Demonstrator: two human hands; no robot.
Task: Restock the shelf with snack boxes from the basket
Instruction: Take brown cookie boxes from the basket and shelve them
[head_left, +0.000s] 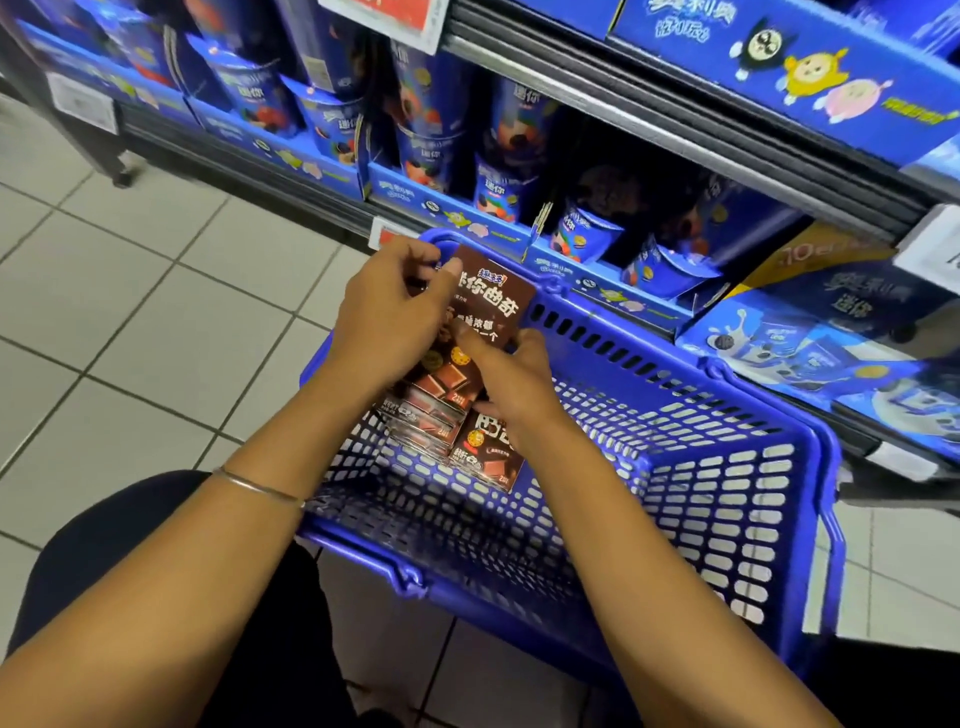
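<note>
I hold a brown snack box (491, 304) up in the middle of the frame, over the far end of the blue basket (613, 332). My left hand (389, 312) grips its left edge, with the fingers curled round the upper corner. My right hand (511, 379) grasps the lower right side, and its thumb lies across the printed front. The box is tilted, its top end pointing toward the shelf (675, 130).

Just below it, in the basket's far left corner, lies a stack of brown boxes (436, 415) of the same kind, and one more box (491, 460) lies beside the stack. I cannot tell whether the lower fingers of my right hand touch the stack.

The basket stands on the white tiled floor (156, 312), close against the shelf. Blue snack cups (582, 234) stand in blue display trays along the shelf across the upper half of the frame. A red and white price tag (389, 236) shows just above my left hand. A thin metal bangle (260, 486) sits on my left wrist, and my dark-clothed knee (130, 545) fills the lower left
</note>
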